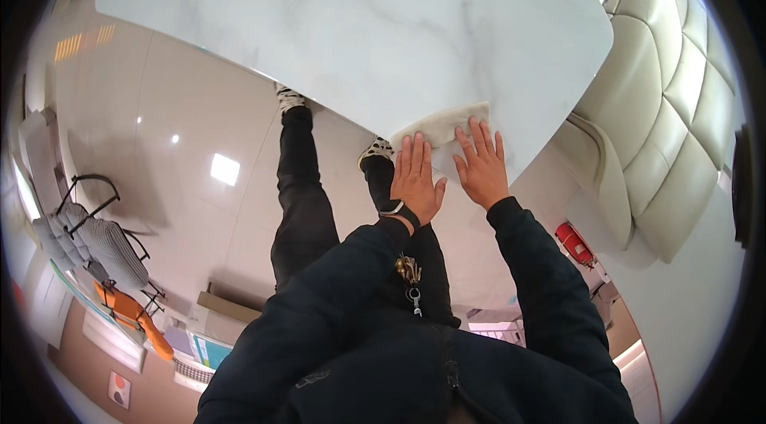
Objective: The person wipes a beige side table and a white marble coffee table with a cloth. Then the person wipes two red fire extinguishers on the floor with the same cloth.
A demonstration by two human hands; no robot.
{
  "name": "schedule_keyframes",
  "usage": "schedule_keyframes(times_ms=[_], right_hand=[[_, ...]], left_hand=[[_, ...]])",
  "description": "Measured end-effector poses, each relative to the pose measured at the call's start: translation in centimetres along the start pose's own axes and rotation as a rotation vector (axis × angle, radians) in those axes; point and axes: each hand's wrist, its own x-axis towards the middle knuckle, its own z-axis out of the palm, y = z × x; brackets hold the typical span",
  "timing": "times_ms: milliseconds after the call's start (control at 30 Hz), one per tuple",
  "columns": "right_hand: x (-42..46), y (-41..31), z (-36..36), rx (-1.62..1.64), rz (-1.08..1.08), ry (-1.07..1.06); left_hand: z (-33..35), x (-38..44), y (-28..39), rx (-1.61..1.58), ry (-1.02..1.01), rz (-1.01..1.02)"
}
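Observation:
A folded cream cloth (446,125) lies on the white marble-patterned tabletop (359,23), close to its near edge. My left hand (416,181), with a dark-strapped watch (400,210) at the wrist, reaches to the cloth's left part. Its fingers are straight and lie side by side, with the tips at the cloth's lower edge. To the right, my right hand (483,170) has its fingers spread, two of the tips resting on the cloth's right end. Neither hand is closed around the cloth. Both palms face down and are hidden.
A padded cream leather seat (646,95) stands right of the table. Below it is a red fire extinguisher (574,243). My legs (302,173) stand on glossy floor tiles (179,101). A grey chair (108,238) and an orange chair (128,310) are at the left. Keys (409,271) hang at my waist.

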Motion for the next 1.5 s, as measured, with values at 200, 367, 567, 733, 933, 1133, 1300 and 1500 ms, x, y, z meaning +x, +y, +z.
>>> schedule_keyframes(times_ms=[200, 367, 567, 733, 933, 1133, 1300, 1500], right_hand=[[4.6, -4.6, 0.5, 0.047, -0.042, 0.08], [13.7, -11.8, -0.8, 0.077, -0.131, 0.16], [26.4, -22.8, -3.5, 0.111, -0.287, 0.198], [36.6, -29.8, -4.7, 0.093, -0.378, 0.267], [43.7, -33.5, -6.3, 0.065, -0.491, 0.31], [41.9, -31.9, -6.4, 0.031, -0.491, 0.28], [35.8, -27.6, -5.4, 0.061, -0.439, 0.243], [23.3, -18.1, -3.0, 0.105, -0.351, 0.202]], left_hand=[[-4.0, 1.1, -3.5, 0.026, 0.118, -0.05], [-10.7, 4.6, -9.5, 0.043, 0.306, -0.101], [-22.0, 9.6, -19.0, 0.064, 0.579, -0.112], [-30.9, 13.4, -26.5, 0.072, 0.731, -0.051], [-36.9, 15.7, -31.5, 0.1, 0.772, -0.082], [-34.7, 14.8, -29.8, 0.09, 0.768, -0.082], [-28.1, 12.0, -24.3, 0.039, 0.673, -0.069], [-16.5, 7.2, -15.8, 0.033, 0.473, -0.025]])
